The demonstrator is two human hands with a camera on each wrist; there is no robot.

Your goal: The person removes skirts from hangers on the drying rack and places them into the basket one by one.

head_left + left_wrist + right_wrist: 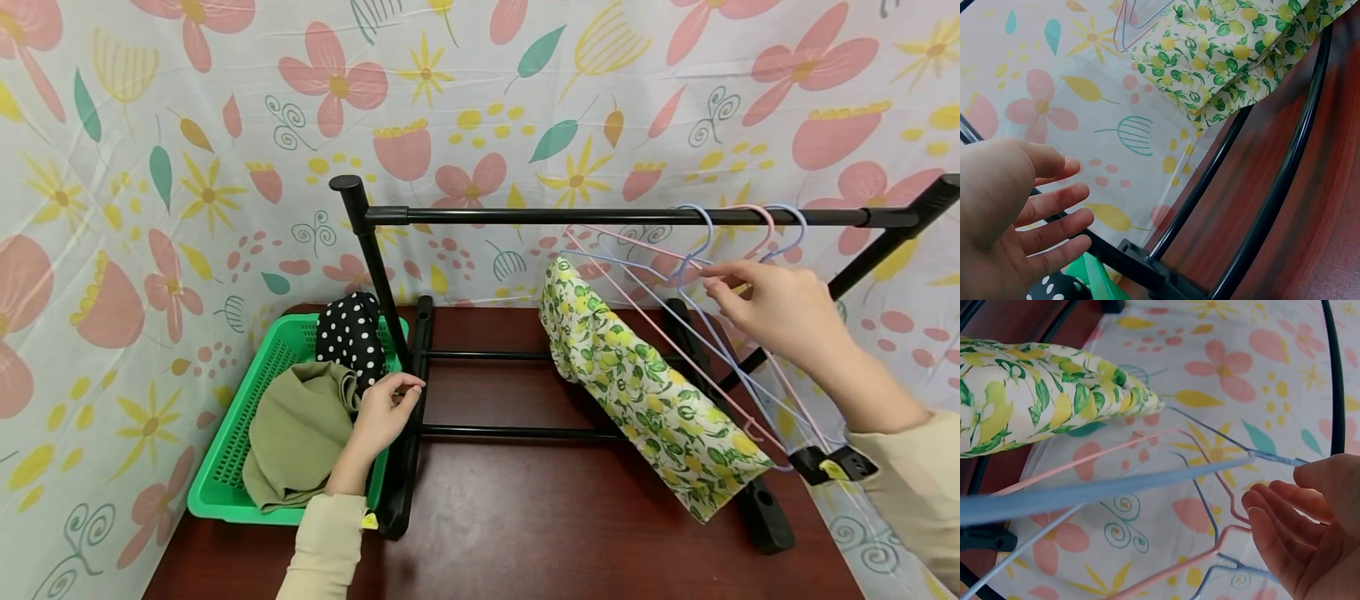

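My right hand (780,308) is raised below the rack's top bar, its fingertips beside the neck of a blue hanger (705,312). In the right wrist view the thumb (1319,475) lies against or very near that neck, apart from the bent fingers. A white cloth printed with yellow lemons (637,392) hangs slanted on the hanger. A pink hanger (767,229) and another blue hanger (798,225) hang close by on the rail. My left hand (386,412) hovers at the rack's left upright, holding nothing, with fingers spread in the left wrist view.
A green basket (225,450) at the left holds an olive cloth (300,433) and a black cloth with white dots (351,337). The black garment rack (525,217) stands on a dark red-brown table (525,517). Behind hangs a flower-print curtain (480,100).
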